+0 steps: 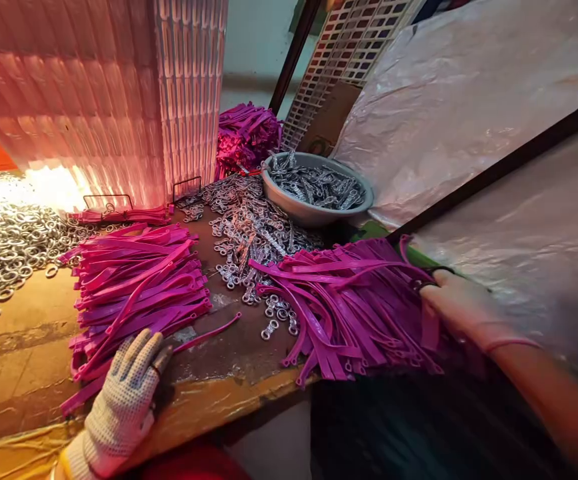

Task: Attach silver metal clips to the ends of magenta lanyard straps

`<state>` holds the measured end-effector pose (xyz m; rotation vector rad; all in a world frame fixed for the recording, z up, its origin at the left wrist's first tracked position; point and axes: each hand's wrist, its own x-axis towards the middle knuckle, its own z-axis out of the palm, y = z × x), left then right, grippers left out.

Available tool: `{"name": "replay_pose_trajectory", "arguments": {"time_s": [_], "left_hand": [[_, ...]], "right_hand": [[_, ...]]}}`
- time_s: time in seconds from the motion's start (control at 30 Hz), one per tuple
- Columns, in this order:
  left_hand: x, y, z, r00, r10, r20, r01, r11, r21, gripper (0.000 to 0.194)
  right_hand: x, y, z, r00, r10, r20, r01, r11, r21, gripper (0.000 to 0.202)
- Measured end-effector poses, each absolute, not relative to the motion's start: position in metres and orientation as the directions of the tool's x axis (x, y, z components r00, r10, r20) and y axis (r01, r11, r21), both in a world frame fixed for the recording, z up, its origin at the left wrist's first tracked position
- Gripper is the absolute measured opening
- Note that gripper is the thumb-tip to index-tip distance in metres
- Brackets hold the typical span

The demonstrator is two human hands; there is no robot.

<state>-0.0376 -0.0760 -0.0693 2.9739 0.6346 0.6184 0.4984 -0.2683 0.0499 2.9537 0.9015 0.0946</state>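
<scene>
My left hand (126, 380), in a white dotted glove, is at the near edge of a pile of magenta straps (139, 287). Its fingers are closed together, and a single magenta strap (209, 333) runs out to the right from the fingertips. My right hand (459, 300), bare with a pink band at the wrist, is closed on a dark-handled tool (431, 279) whose working end is hidden. That hand is at the right end of a second pile of magenta straps (349, 313), which have small loops at their ends.
Metal swivel links (253, 233) lie heaped between the strap piles. Behind them is a grey basin (313, 210) full of metal clips. Metal rings (9, 247) cover the left side. Ribbed plastic sheeting (119, 100), a dark bar (509, 163) and more magenta straps (249, 133) stand around.
</scene>
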Motion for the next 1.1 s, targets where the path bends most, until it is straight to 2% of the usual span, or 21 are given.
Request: {"name": "replay_pose_trajectory", "arguments": {"time_s": [0.07, 0.17, 0.23, 0.3, 0.33, 0.37, 0.43, 0.67, 0.8, 0.9, 1.0, 1.1], "left_hand": [[-0.022, -0.074, -0.067, 0.855, 0.412, 0.314, 0.409, -0.909, 0.079, 0.076], [-0.005, -0.058, -0.068, 0.84, 0.457, 0.291, 0.464, -0.884, 0.049, 0.07], [0.003, -0.042, -0.069, 0.816, 0.492, 0.305, 0.509, -0.86, 0.027, 0.067], [0.008, -0.025, -0.069, 0.789, 0.519, 0.329, 0.551, -0.834, -0.004, 0.065], [0.009, -0.016, -0.07, 0.777, 0.528, 0.343, 0.568, -0.823, -0.019, 0.066], [0.01, -0.008, -0.07, 0.769, 0.533, 0.353, 0.579, -0.815, -0.031, 0.066], [0.009, 0.006, -0.07, 0.763, 0.534, 0.364, 0.59, -0.805, -0.055, 0.066], [0.001, 0.037, -0.068, 0.778, 0.506, 0.373, 0.582, -0.804, -0.121, 0.067], [-0.001, 0.041, -0.07, 0.769, 0.494, 0.405, 0.575, -0.811, -0.104, 0.067], [-0.004, 0.044, -0.068, 0.731, 0.542, 0.416, 0.614, -0.788, -0.053, 0.073], [-0.009, 0.051, -0.064, 0.692, 0.585, 0.422, 0.655, -0.755, -0.028, 0.074], [-0.014, 0.057, -0.063, 0.685, 0.596, 0.42, 0.662, -0.749, -0.016, 0.075]], "right_hand": [[0.503, -0.269, 0.04, 0.846, 0.53, 0.062, 0.521, -0.845, 0.12, 0.039], [0.472, -0.246, 0.032, 0.758, 0.61, 0.229, 0.583, -0.792, 0.181, 0.009], [0.432, -0.215, 0.032, 0.605, 0.72, 0.34, 0.705, -0.683, 0.191, 0.019], [0.391, -0.176, 0.031, 0.499, 0.831, 0.247, 0.842, -0.532, 0.088, 0.032], [0.374, -0.155, 0.03, 0.511, 0.844, 0.163, 0.852, -0.522, 0.034, 0.036], [0.36, -0.132, 0.027, 0.553, 0.83, 0.071, 0.832, -0.554, 0.001, 0.04], [0.346, -0.088, 0.02, 0.619, 0.785, 0.023, 0.785, -0.619, -0.01, 0.044], [0.355, 0.008, -0.009, 0.73, 0.662, -0.172, 0.663, -0.746, -0.058, 0.035], [0.363, 0.007, -0.011, 0.717, 0.678, -0.16, 0.673, -0.734, -0.092, 0.035], [0.38, -0.015, -0.006, 0.689, 0.717, -0.105, 0.711, -0.697, -0.091, 0.034], [0.407, -0.049, 0.007, 0.668, 0.741, -0.075, 0.74, -0.671, -0.045, 0.03], [0.437, -0.083, 0.026, 0.68, 0.732, -0.051, 0.733, -0.678, 0.053, 0.027]]}}
